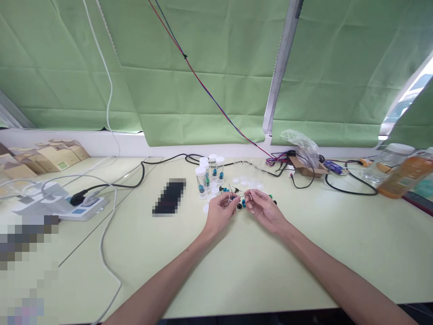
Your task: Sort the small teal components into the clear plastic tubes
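Note:
My left hand [220,211] is closed in a pinch on a thin bent metal wire [230,191] that sticks up above the fingertips. Just to its right, my right hand [267,211] also pinches, and a short thin wire [251,197] shows at its fingertips. Whether the two wires touch cannot be made out. Small blue, black and green parts [240,206] lie on the table under and behind the fingers. Left of them stand several clear vials [202,184] with white caps and blue or green pieces inside. White caps [214,190] lie close to my left hand.
Clear tubes [247,172] stand behind my hands. A dark pixelated rectangle [169,197] lies to the left, past it a white power strip [88,207] with cables. An open cardboard box [306,167], wires, a clear jar [389,162] and an orange bottle [407,175] are at the right.

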Demonstrator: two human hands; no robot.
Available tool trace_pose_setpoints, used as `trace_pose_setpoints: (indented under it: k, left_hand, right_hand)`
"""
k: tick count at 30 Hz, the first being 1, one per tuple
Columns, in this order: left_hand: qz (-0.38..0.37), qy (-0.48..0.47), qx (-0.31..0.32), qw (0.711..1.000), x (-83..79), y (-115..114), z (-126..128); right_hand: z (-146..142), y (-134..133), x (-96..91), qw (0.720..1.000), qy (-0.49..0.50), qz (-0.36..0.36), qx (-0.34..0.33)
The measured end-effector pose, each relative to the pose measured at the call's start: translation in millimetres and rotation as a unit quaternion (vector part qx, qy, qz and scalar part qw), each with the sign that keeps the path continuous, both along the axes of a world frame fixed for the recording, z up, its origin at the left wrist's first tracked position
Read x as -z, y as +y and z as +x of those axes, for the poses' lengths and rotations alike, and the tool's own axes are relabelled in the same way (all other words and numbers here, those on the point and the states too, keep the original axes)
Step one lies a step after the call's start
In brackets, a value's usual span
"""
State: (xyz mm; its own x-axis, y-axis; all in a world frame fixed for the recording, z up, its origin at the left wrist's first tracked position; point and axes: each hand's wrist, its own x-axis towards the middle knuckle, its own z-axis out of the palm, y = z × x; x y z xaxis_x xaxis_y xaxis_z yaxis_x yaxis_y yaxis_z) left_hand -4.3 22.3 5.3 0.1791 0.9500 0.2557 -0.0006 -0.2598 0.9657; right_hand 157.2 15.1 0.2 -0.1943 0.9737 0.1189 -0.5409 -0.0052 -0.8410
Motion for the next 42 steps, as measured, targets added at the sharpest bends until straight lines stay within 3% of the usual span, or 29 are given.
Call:
trace_pose_setpoints:
  k: [6, 23, 42]
  left_hand:
    - [-0.008, -0.016, 0.007, 1.000, -0.8, -0.4, 0.0]
    - [0.118, 0.094, -0.051, 0.987, 2.3, -4.3, -0.3]
    - [0.181, 0.109, -0.019, 0.977, 6.4, -4.6, 0.5]
  right_hand:
    - [-0.3, 0.9, 3.0, 1.000, 0.012, 0.004, 0.000]
    - [1.8, 3.8, 6.8, 0.999, 0.032, -0.006, -0.008]
    - [0.0, 0.6, 0.6, 1.000, -0.001, -0.027, -0.001]
